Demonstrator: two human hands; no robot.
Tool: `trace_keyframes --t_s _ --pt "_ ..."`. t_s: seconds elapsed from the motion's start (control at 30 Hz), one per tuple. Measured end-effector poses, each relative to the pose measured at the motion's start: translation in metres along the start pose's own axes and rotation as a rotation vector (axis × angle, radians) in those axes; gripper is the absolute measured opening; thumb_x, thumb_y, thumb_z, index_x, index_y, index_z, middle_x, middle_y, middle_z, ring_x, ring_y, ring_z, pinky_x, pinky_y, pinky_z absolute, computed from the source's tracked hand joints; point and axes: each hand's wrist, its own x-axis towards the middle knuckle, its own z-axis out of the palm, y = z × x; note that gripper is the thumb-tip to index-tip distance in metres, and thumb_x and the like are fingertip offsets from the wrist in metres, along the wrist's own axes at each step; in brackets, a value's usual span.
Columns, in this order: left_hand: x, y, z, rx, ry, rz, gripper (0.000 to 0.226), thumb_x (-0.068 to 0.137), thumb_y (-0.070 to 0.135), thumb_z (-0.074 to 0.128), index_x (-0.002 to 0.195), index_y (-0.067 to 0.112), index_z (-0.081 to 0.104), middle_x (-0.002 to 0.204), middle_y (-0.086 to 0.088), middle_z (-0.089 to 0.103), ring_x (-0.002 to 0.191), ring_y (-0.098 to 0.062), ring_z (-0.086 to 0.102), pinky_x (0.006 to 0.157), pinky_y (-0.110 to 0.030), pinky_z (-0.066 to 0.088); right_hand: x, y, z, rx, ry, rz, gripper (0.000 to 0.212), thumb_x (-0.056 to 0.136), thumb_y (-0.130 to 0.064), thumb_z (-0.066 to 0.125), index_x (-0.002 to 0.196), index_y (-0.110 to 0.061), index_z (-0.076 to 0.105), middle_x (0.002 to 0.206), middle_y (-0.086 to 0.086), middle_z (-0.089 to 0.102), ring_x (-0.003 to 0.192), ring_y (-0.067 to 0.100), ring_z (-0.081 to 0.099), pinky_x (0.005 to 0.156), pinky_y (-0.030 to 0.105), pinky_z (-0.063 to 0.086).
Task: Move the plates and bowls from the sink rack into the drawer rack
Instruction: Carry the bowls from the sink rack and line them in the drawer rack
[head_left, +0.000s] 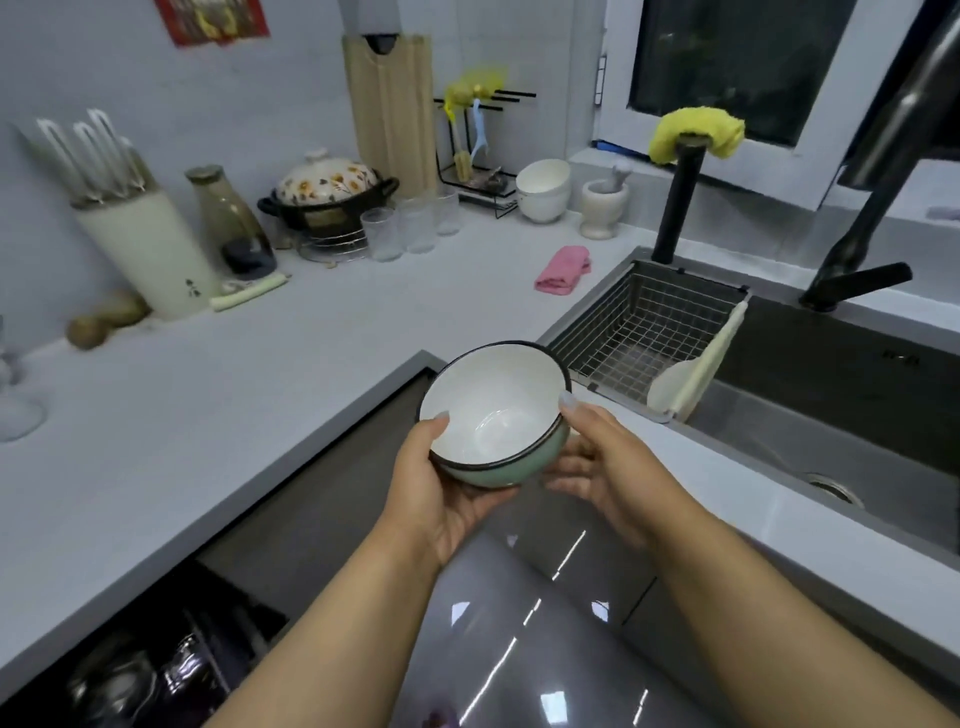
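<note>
Both forearms enter from the bottom of the frame. Left hand (441, 483) cups the underside of the bowl stack (493, 415), thumb hooked over the near rim. Right hand (597, 467) holds the stack's right side, thumb on the rim, fingers spread under it. The stack looks like two nested bowls, white inside, green outside, dark rims, tilted toward the camera at frame centre, held in the air over the counter corner.

Lower left: the open drawer rack (130, 675), dark, with blurry shiny items inside; cannot tell what they are.

Right of centre: the sink rack (649, 322), a wire basket hung in the sink (831, 395), with a pale board-like piece leaning at its right edge. Black faucet (878, 208) upper right.

Further back on the white counter (208, 389): pink cloth (563, 269), drinking glasses (410, 226), flowered lidded pot (327, 195), knife block (140, 244), white bowls (543, 189), mortar (605, 200). Yellow cloth (696, 136) is draped over a black post at the window.
</note>
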Motion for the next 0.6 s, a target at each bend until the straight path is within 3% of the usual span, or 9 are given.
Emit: trace_keyframes --t_s 0.13,0.27,0.37,0.6 --pt "-0.028 0.002 -0.034 -0.015 0.076 0.022 0.037 0.090 0.043 0.046 0.109 0.015 0.060 0.111 -0.018 0.067 0.103 -0.042 0.063 0.081 -0.049 0.053 -0.011 0.010 0.032 0.041 -0.090 0.033 0.061 0.070 -0.047 0.063 0.118 -0.011 0.055 0.089 0.008 0.068 0.079 0.020 0.067 0.088 0.045 0.054" --pt "-0.057 0.005 -0.073 -0.005 0.128 0.078 0.037 0.093 0.045 0.041 0.104 0.016 0.061 0.101 -0.016 0.071 0.098 -0.041 0.065 0.061 -0.039 0.056 -0.020 0.022 0.069 0.053 -0.160 0.106 0.060 0.074 -0.039 0.072 0.120 -0.005 0.055 0.090 0.015 0.059 0.083 0.029 0.049 0.072 0.036 0.058" --pt "-0.080 0.009 -0.108 0.006 0.186 0.118 0.038 0.094 0.046 0.039 0.105 0.017 0.060 0.096 -0.014 0.072 0.091 -0.038 0.067 0.058 -0.036 0.055 -0.024 0.035 0.103 0.010 -0.205 0.149 0.044 0.086 -0.030 0.062 0.119 -0.002 0.055 0.082 0.013 0.062 0.069 0.025 0.057 0.060 0.029 0.058" --pt "-0.148 0.018 -0.219 0.076 0.356 0.124 0.038 0.095 0.051 0.038 0.111 0.020 0.056 0.109 -0.016 0.069 0.091 -0.035 0.070 0.076 -0.042 0.056 -0.050 0.087 0.210 -0.143 -0.291 0.196 0.035 0.089 -0.030 0.056 0.113 -0.005 0.059 0.084 0.014 0.067 0.069 0.024 0.065 0.080 0.046 0.054"
